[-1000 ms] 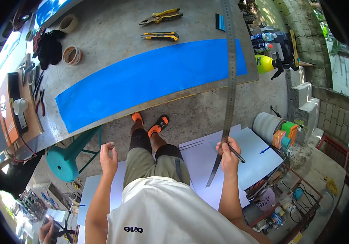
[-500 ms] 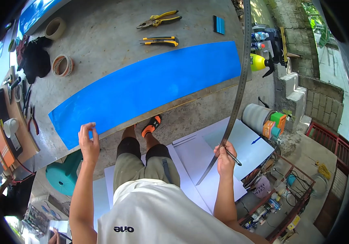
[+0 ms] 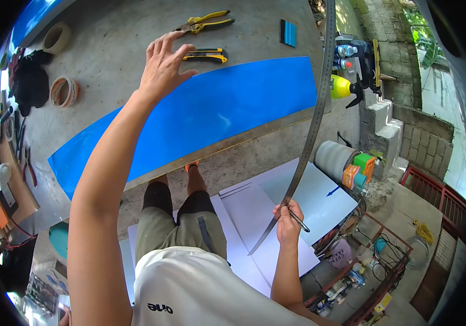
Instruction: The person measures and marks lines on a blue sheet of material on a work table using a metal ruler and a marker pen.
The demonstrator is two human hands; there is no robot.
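Note:
My left hand point(image 3: 165, 65) is stretched over the table at the left end of a yellow-and-black utility knife point(image 3: 207, 55), fingers curved and apart with nothing in them. Just above the knife lie yellow-and-black pliers point(image 3: 207, 22). A long blue sheet point(image 3: 216, 106) with a curved upper edge lies below the knife. Down at the right, my right hand point(image 3: 289, 220) grips a long metal ruler point(image 3: 313, 127) together with a dark pen point(image 3: 300, 221). The ruler stands steeply, its upper end running out of view past the table's right side.
A blue squeegee point(image 3: 288, 33) lies at the table's back right. Tape rolls point(image 3: 63, 92), a black cloth point(image 3: 29, 81) and red-handled pliers point(image 3: 29, 167) are on the left. White sheets point(image 3: 244, 212) lie low beside my legs. A yellow spray bottle point(image 3: 341, 87) stands beyond the table's right edge.
My left hand has moved up and right, from the blue sheet's lower left end to beside the utility knife. My right hand keeps hold of the ruler and pen. The view has shifted slightly.

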